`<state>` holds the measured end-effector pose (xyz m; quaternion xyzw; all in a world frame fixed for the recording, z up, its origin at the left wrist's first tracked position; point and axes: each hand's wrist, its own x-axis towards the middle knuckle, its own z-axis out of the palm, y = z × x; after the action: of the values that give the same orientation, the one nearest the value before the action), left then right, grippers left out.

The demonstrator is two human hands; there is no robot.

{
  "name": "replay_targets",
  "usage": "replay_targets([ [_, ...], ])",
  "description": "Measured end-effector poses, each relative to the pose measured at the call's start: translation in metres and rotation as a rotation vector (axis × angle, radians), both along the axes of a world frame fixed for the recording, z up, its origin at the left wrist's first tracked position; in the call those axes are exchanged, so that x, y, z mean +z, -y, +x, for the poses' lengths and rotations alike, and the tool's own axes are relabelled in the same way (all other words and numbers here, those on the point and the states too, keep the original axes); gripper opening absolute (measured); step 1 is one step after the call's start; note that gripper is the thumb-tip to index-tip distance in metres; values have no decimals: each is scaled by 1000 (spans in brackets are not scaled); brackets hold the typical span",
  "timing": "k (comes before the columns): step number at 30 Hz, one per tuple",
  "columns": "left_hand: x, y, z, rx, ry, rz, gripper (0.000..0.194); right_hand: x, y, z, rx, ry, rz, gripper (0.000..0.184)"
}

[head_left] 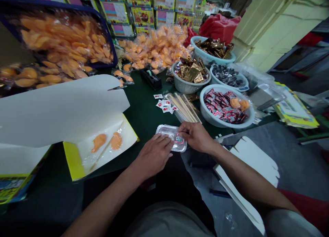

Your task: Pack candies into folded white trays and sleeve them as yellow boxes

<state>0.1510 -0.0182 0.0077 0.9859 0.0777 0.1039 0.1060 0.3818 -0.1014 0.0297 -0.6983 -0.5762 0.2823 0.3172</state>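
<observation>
A small clear plastic tray [166, 128] lies at the table's front edge, before my lap. My left hand [156, 151] grips it, fingers laid over its near left part and the thumb at the near side. My right hand [194, 134] is closed in a pinch at the tray's right end. Under its fingertips shows a small printed sachet [179, 139], red, white and blue, inside the tray. To the left, an open white and yellow box [74, 161] holds two orange pieces [116, 140] in clear wrap and a thin stick [102, 150].
Wooden sticks [185, 107] and small white-and-red packets [166, 105] lie beyond the tray. A tape dispenser [151, 80] stands farther back. Basins of red sachets [221, 108], gold packets [192, 72] and dark pieces [228, 76] are at right. Bagged orange pieces [159, 47] are heaped behind.
</observation>
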Motion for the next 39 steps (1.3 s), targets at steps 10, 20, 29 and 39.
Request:
replay_targets([
  [10, 1, -11, 1, 7, -12, 64, 31, 6, -6, -9, 127, 509, -36, 10],
  [20, -9, -17, -10, 24, 56, 208, 34, -4, -6, -9, 178, 640, 43, 12],
  [29, -11, -14, -1, -2, -3, 181, 59, -4, -9, -12, 259, 691, 96, 9],
  [39, -50, -30, 2, 47, 297, 247, 38, 75, -52, 106, -272, 656, 152, 19],
])
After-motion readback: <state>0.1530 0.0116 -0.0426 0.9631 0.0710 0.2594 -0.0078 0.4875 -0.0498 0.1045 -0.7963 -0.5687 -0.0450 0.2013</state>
